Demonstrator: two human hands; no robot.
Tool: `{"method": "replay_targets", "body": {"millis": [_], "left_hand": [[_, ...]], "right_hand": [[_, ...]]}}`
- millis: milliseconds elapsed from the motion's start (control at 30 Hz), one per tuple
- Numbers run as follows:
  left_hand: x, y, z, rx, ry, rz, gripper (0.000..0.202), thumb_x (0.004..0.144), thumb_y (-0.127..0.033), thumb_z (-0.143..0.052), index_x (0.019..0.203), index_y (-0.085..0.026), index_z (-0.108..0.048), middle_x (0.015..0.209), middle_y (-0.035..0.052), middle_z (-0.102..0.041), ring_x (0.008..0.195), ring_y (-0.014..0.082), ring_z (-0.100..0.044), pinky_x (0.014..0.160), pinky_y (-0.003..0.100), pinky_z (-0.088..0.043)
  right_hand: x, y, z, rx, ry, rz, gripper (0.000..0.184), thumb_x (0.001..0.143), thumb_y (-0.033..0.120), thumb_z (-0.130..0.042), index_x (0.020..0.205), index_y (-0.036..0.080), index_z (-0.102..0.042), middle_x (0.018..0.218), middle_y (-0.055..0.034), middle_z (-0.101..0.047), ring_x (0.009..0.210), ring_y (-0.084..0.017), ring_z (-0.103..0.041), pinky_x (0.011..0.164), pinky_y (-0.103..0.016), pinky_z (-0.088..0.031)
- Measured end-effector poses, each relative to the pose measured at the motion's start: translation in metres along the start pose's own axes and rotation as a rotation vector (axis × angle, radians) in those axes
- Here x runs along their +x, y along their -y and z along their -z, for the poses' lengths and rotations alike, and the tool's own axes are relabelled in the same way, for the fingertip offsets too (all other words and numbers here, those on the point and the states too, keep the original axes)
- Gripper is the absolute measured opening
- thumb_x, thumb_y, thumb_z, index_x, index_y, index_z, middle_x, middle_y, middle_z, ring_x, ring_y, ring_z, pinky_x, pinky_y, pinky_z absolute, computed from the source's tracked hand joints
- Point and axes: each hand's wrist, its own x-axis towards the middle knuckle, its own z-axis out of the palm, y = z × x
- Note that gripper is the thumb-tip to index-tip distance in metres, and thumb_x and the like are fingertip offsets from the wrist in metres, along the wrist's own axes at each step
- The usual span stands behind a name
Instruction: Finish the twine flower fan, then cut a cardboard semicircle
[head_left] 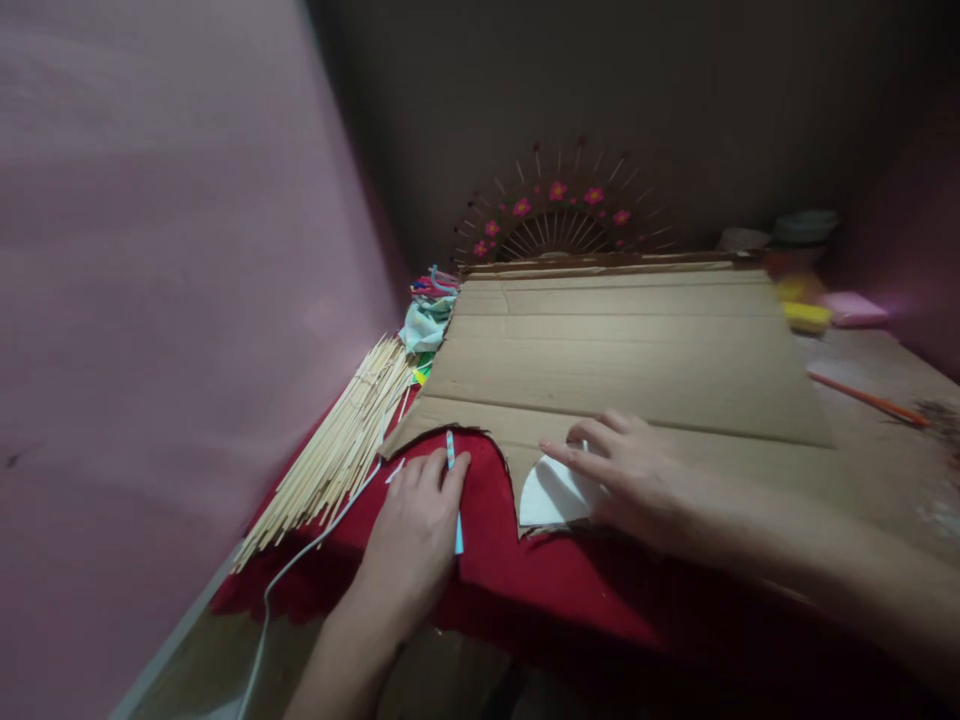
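Note:
My left hand (420, 515) rests on a red cloth (525, 580), its fingers closed round a thin light-blue pen (452, 470) that points up toward the cut edge of a big cardboard sheet (622, 350). My right hand (637, 480) lies flat with fingers stretched out, pressing a white semicircular paper piece (551, 495) onto the near edge of the cardboard. The two hands are a hand's width apart.
A bundle of thin bamboo sticks (337, 450) lies left, along the pink wall (150, 300). A white cable (300, 560) runs past my left wrist. A stick fan with pink flowers (559, 215) stands behind the cardboard. An orange pencil (870, 398) and yellow and pink objects (821, 305) lie right.

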Motion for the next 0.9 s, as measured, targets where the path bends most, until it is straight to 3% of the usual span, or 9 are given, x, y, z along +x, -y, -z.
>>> {"method": "replay_targets", "body": {"millis": [233, 400, 500, 600, 633, 700, 767, 800, 900], "left_hand": [[0.015, 0.009, -0.011, -0.060, -0.094, -0.021, 0.051, 0.079, 0.000, -0.030, 0.128, -0.009, -0.042, 0.121, 0.0186, -0.051, 0.109, 0.0261, -0.048, 0.089, 0.042, -0.042], [0.014, -0.009, 0.014, -0.519, -0.248, 0.088, 0.037, 0.088, -0.020, -0.038, 0.123, -0.014, -0.047, 0.113, 0.0120, -0.057, 0.107, 0.0209, -0.051, 0.093, 0.038, -0.041], [0.015, -0.032, 0.034, -0.954, -0.115, 0.113, 0.038, 0.086, -0.031, -0.047, 0.123, -0.019, -0.047, 0.102, 0.0056, -0.062, 0.090, 0.0160, -0.059, 0.080, 0.030, -0.048], [0.017, -0.047, 0.045, -1.297, 0.045, 0.119, 0.023, 0.085, -0.030, -0.049, 0.102, -0.018, -0.059, 0.083, 0.0016, -0.064, 0.076, 0.0137, -0.060, 0.067, 0.024, -0.049], [0.018, -0.048, 0.046, -1.359, 0.040, 0.153, 0.019, 0.085, -0.030, -0.049, 0.094, -0.018, -0.061, 0.079, 0.0010, -0.064, 0.075, 0.0134, -0.060, 0.066, 0.023, -0.048], [0.017, -0.042, 0.045, -1.425, -0.064, 0.283, 0.015, 0.083, -0.029, -0.054, 0.086, -0.017, -0.061, 0.077, 0.0003, -0.063, 0.074, 0.0130, -0.060, 0.067, 0.022, -0.047], [0.018, -0.028, 0.041, -1.499, -0.211, 0.443, 0.016, 0.079, -0.030, -0.058, 0.088, -0.017, -0.061, 0.078, 0.0001, -0.064, 0.073, 0.0131, -0.060, 0.068, 0.023, -0.048], [0.019, -0.020, 0.037, -1.559, -0.277, 0.512, 0.018, 0.077, -0.030, -0.060, 0.090, -0.017, -0.061, 0.077, 0.0000, -0.065, 0.071, 0.0134, -0.060, 0.068, 0.024, -0.048], [0.028, 0.006, 0.023, -1.741, -0.474, 0.632, 0.022, 0.070, -0.029, -0.066, 0.087, -0.016, -0.062, 0.069, -0.0010, -0.064, 0.064, 0.0136, -0.061, 0.065, 0.026, -0.050]], "right_hand": [[-0.004, -0.008, -0.011, 0.266, -0.118, -0.092, 0.064, 0.065, 0.003, -0.050, 0.125, 0.025, -0.046, 0.099, -0.0071, -0.051, 0.087, -0.019, -0.049, 0.073, -0.033, -0.043], [-0.004, -0.003, 0.010, 0.451, -0.233, -0.210, 0.037, 0.076, 0.005, -0.047, 0.107, 0.019, -0.058, 0.088, -0.0046, -0.059, 0.079, -0.015, -0.056, 0.069, -0.028, -0.044], [-0.004, 0.012, 0.026, 0.543, -0.307, -0.171, 0.024, 0.079, 0.008, -0.049, 0.095, 0.021, -0.061, 0.083, -0.0023, -0.060, 0.076, -0.013, -0.057, 0.066, -0.025, -0.045], [-0.013, 0.029, 0.033, 0.601, -0.401, -0.185, 0.017, 0.080, 0.013, -0.051, 0.090, 0.021, -0.062, 0.084, -0.0033, -0.060, 0.075, -0.013, -0.058, 0.066, -0.025, -0.047], [-0.019, 0.033, 0.032, 0.610, -0.477, -0.248, 0.014, 0.079, 0.017, -0.053, 0.090, 0.021, -0.061, 0.085, -0.0043, -0.060, 0.076, -0.014, -0.058, 0.065, -0.026, -0.048], [-0.037, 0.038, 0.028, 0.721, -0.564, -0.547, 0.015, 0.078, 0.028, -0.057, 0.091, 0.021, -0.061, 0.083, -0.0061, -0.061, 0.076, -0.018, -0.061, 0.062, -0.028, -0.051], [-0.059, 0.039, 0.021, 1.098, -0.558, -0.785, 0.027, 0.074, 0.037, -0.060, 0.095, 0.019, -0.060, 0.073, -0.0065, -0.064, 0.062, -0.020, -0.063, 0.053, -0.030, -0.054], [-0.070, 0.039, 0.019, 1.313, -0.494, -0.922, 0.032, 0.071, 0.038, -0.064, 0.096, 0.018, -0.061, 0.077, -0.0088, -0.066, 0.065, -0.022, -0.065, 0.058, -0.032, -0.056], [-0.094, 0.040, 0.015, 1.748, -0.515, -1.281, 0.037, 0.057, 0.029, -0.075, 0.089, 0.012, -0.064, 0.093, -0.0166, -0.068, 0.080, -0.030, -0.066, 0.073, -0.034, -0.057]]}}
